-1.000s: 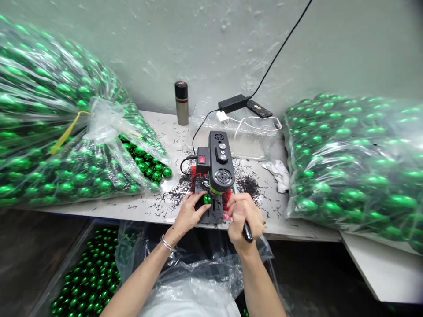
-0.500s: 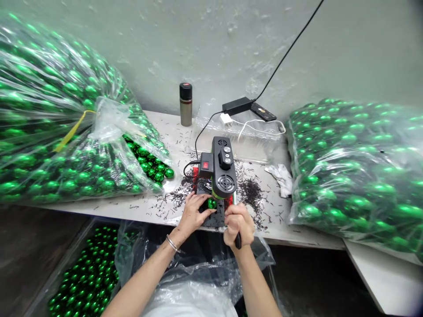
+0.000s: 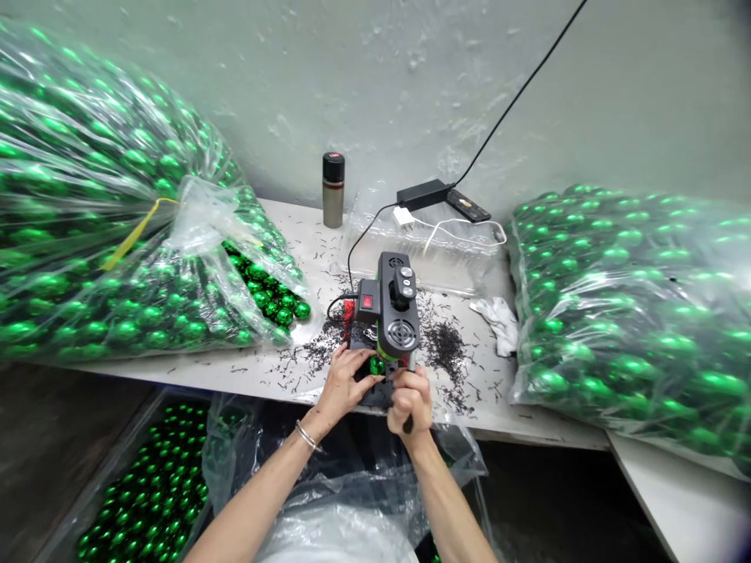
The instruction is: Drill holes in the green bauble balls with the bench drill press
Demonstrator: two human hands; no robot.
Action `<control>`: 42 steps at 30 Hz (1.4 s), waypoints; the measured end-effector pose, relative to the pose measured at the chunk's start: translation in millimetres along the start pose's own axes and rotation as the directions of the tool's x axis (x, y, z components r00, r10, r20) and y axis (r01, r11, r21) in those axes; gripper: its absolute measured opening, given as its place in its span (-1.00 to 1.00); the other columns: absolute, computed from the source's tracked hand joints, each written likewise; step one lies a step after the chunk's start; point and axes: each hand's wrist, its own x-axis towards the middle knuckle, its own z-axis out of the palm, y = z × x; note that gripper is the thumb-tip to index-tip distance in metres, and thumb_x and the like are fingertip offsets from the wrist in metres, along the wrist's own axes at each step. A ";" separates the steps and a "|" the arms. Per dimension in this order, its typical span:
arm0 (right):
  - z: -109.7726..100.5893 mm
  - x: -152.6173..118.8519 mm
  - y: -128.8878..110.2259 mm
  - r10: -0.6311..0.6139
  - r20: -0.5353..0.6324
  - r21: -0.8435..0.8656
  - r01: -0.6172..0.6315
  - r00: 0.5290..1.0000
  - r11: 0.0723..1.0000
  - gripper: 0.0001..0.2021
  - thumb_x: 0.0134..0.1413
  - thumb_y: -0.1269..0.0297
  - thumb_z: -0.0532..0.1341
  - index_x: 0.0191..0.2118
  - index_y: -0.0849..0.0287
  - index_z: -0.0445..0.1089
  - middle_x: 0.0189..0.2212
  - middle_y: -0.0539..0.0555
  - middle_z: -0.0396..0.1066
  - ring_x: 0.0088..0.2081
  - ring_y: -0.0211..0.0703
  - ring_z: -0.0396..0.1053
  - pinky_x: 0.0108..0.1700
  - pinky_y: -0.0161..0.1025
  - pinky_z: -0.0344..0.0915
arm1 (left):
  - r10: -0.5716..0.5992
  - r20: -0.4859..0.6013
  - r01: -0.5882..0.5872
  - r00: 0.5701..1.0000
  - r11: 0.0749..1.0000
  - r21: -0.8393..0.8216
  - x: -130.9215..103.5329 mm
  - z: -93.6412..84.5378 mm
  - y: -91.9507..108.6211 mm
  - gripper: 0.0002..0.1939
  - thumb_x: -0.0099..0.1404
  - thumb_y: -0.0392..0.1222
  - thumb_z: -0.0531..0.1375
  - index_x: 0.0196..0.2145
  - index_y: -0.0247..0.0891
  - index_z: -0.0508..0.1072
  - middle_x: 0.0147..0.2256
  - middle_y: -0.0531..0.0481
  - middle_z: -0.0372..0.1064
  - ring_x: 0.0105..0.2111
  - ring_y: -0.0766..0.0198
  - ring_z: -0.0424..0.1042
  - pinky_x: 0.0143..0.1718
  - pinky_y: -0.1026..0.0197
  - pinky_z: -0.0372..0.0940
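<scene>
A black bench machine (image 3: 400,313) with a red switch and round vents stands on the table in front of me. Under its head sits a shiny green ball (image 3: 376,365). My left hand (image 3: 345,381) pinches this ball between thumb and fingers from the left side. On the right, my right hand (image 3: 411,399) is wrapped round the machine's lever handle (image 3: 407,424), whose dark end shows below the fist. What lies on top of the ball is hidden by the machine head.
Clear bags of green balls flank me on the left (image 3: 117,258) and right (image 3: 622,313). Black bits (image 3: 444,349) litter the table. A bottle (image 3: 333,190), power adapter (image 3: 423,193) and white cloth (image 3: 498,322) lie behind. Below left, a container holds green balls (image 3: 146,485).
My right hand has moved the lever handle left, closer to the machine's front. My left hand stays at the ball. The whole view has shifted slightly.
</scene>
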 end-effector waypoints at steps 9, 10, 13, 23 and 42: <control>-20.0 60.2 -28.7 0.167 -0.001 0.074 -0.167 0.986 0.983 -0.71 0.22 0.50 -0.01 -0.52 0.15 0.16 -0.54 -0.04 0.22 -0.48 -0.29 0.25 -0.42 -0.27 0.15 | -0.001 -0.013 0.001 1.000 1.000 0.015 -0.3 -4.0 7.5 -0.68 0.25 -0.10 0.30 -0.06 -0.25 0.47 -0.15 -0.16 0.54 -0.12 0.05 0.50 0.19 -0.24 0.13; -22.1 69.1 -32.7 0.200 0.006 0.078 -0.200 0.980 0.977 -0.72 0.21 0.51 0.00 -0.53 0.15 0.17 -0.56 -0.04 0.21 -0.48 -0.29 0.26 -0.43 -0.28 0.14 | 0.026 -0.006 -0.026 1.000 0.999 0.030 -6.2 -7.6 11.5 -0.68 0.28 -0.11 0.27 -0.04 -0.25 0.46 -0.14 -0.16 0.53 -0.10 0.06 0.50 0.19 -0.23 0.14; -24.3 81.4 -38.9 0.238 -0.007 0.087 -0.236 0.971 0.968 -0.71 0.19 0.53 0.03 -0.54 0.16 0.17 -0.58 -0.05 0.21 -0.51 -0.30 0.24 -0.44 -0.28 0.16 | 0.142 0.102 -0.153 0.985 0.983 0.104 -32.1 -20.1 24.6 -0.64 0.36 -0.12 0.18 0.08 -0.24 0.38 -0.09 -0.17 0.49 -0.05 0.09 0.45 0.18 -0.16 0.17; -19.2 58.6 -30.1 0.160 -0.025 0.080 -0.158 0.987 0.984 -0.71 0.14 0.58 0.04 -0.56 0.17 0.17 -0.59 -0.04 0.22 -0.49 -0.27 0.29 -0.44 -0.28 0.18 | -0.098 -0.169 0.181 0.981 0.779 0.600 32.1 -82.4 -31.6 -0.69 0.39 -0.31 0.03 0.05 -0.34 0.37 -0.04 -0.29 0.41 -0.06 0.01 0.37 -0.06 -0.04 0.28; -18.9 61.1 -31.2 0.156 -0.008 0.074 -0.155 0.988 0.985 -0.72 0.16 0.57 0.03 -0.54 0.15 0.16 -0.57 -0.05 0.21 -0.46 -0.27 0.29 -0.43 -0.27 0.18 | -0.569 0.268 0.582 0.778 0.490 -0.649 25.8 -82.9 -4.6 -0.43 0.13 0.11 0.32 -0.02 -0.34 0.44 -0.25 -0.10 0.51 -0.32 0.22 0.52 -0.22 0.17 0.41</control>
